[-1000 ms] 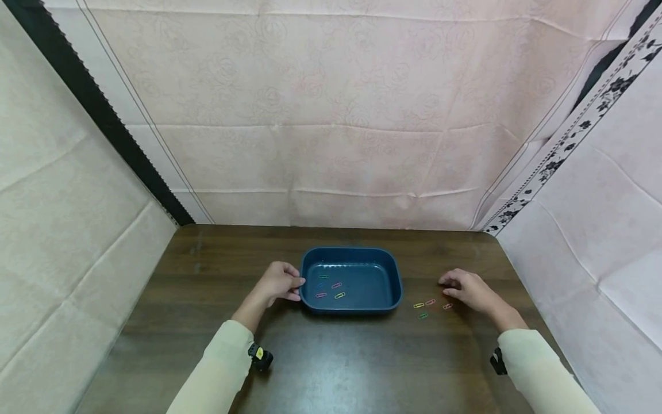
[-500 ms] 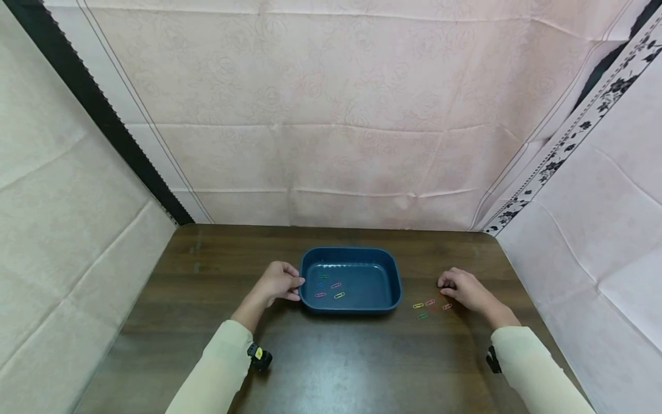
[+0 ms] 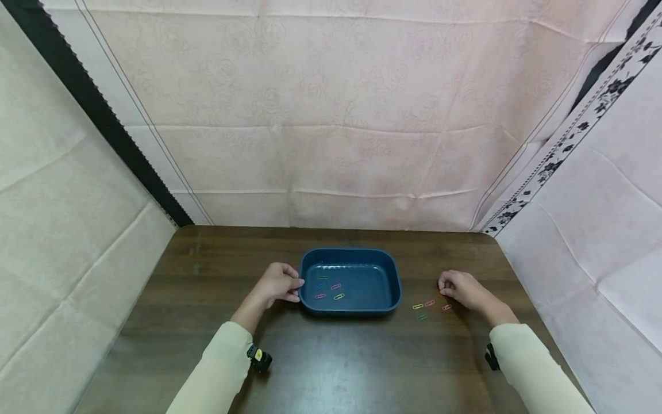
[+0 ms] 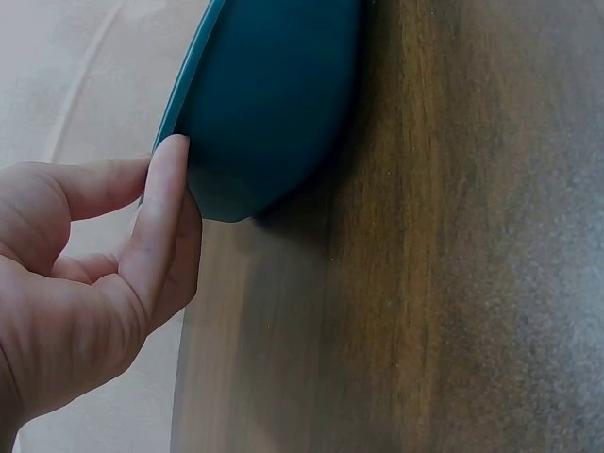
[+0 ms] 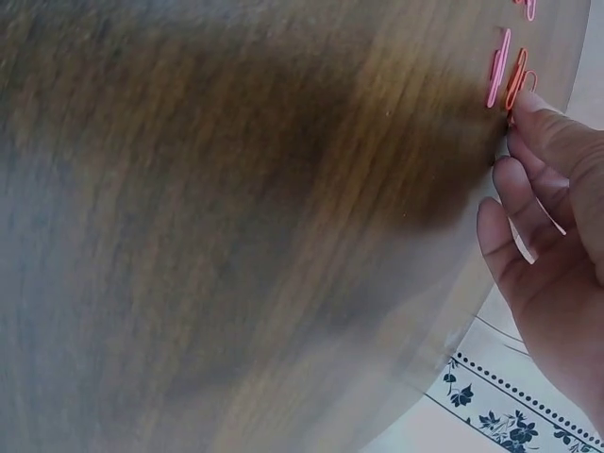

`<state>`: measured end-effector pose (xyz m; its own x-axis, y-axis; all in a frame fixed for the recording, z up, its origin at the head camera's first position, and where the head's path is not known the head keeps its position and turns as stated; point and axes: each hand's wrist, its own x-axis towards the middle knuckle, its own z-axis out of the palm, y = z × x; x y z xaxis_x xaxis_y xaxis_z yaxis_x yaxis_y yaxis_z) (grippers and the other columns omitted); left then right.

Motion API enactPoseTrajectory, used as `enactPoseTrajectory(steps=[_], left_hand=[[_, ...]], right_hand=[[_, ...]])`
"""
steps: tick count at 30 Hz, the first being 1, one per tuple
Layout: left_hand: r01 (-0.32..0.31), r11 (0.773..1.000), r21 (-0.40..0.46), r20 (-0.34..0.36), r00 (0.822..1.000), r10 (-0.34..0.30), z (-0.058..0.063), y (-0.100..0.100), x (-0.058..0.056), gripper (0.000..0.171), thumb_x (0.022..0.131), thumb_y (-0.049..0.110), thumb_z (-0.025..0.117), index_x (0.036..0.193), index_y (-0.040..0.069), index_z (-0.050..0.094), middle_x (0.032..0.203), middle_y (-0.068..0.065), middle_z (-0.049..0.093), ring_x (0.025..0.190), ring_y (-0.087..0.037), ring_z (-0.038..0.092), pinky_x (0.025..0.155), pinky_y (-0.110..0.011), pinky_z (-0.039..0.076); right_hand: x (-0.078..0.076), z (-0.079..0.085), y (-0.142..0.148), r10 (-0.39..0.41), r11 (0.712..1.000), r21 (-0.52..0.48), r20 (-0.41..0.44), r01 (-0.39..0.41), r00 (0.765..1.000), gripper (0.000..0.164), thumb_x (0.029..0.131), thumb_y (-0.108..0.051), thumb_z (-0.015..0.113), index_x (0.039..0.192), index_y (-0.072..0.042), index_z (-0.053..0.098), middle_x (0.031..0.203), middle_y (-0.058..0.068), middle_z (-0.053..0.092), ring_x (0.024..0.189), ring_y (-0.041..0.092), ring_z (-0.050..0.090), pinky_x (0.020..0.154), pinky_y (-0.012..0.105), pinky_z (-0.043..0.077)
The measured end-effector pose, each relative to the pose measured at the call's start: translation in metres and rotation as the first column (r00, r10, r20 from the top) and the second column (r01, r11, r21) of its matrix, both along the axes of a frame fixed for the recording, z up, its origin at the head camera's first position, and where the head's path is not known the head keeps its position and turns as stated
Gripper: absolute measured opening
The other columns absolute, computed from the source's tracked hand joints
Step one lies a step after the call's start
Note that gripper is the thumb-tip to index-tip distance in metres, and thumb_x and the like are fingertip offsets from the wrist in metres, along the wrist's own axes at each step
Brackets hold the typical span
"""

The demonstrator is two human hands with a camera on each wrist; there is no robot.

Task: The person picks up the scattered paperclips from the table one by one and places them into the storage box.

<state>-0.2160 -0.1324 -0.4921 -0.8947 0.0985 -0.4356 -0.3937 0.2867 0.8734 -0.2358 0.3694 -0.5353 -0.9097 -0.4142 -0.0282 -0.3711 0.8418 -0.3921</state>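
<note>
A dark blue rectangular tray stands on the table, with several coloured paper clips lying in its left part. My left hand pinches the tray's left rim between thumb and fingers; the left wrist view shows the thumb on the outer wall. To the right of the tray, my right hand is low at the tabletop, thumb and index finger pinching an orange paper clip. Close beside that clip lies a pink paper clip. A yellow clip and a green clip lie nearer the tray.
The brown wooden table has rounded far corners. Pale cloth hangs behind it and along both sides; the right one has a black floral border. Inside the tray are a green clip and a yellow clip, among others.
My right hand's thumb and index finger have drawn together at the orange paper clip, after a small shift to the left. The left hand and the tray keep their place.
</note>
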Motion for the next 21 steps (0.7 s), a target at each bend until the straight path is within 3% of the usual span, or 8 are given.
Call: enactPoseTrajectory(steps=[8, 21], left_hand=[[0.001, 1.0, 0.01, -0.002, 1.0, -0.001, 0.0, 0.0, -0.001, 0.017, 0.099, 0.003, 0.068, 0.111, -0.006, 0.061, 0.097, -0.025, 0.065, 0.066, -0.021, 0.068, 0.065, -0.034, 0.067], [-0.01, 1.0, -0.013, 0.001, 1.0, 0.01, 0.0, 0.001, 0.001, 0.017, 0.099, 0.004, 0.068, 0.112, -0.005, 0.061, 0.091, -0.02, 0.063, 0.067, -0.021, 0.067, 0.066, -0.034, 0.067]], right_hand=[[0.0, 0.0, 0.001, 0.03, 0.999, -0.021, -0.005, -0.03, 1.0, 0.014, 0.093, -0.004, 0.074, 0.087, -0.014, 0.065, 0.077, -0.007, 0.06, 0.071, 0.002, 0.052, 0.061, 0.025, 0.048], [0.006, 0.01, 0.001, -0.01, 0.999, -0.047, 0.029, 0.011, 1.0, 0.016, 0.096, -0.007, 0.071, 0.087, -0.017, 0.064, 0.08, -0.007, 0.06, 0.074, 0.004, 0.053, 0.064, 0.024, 0.049]])
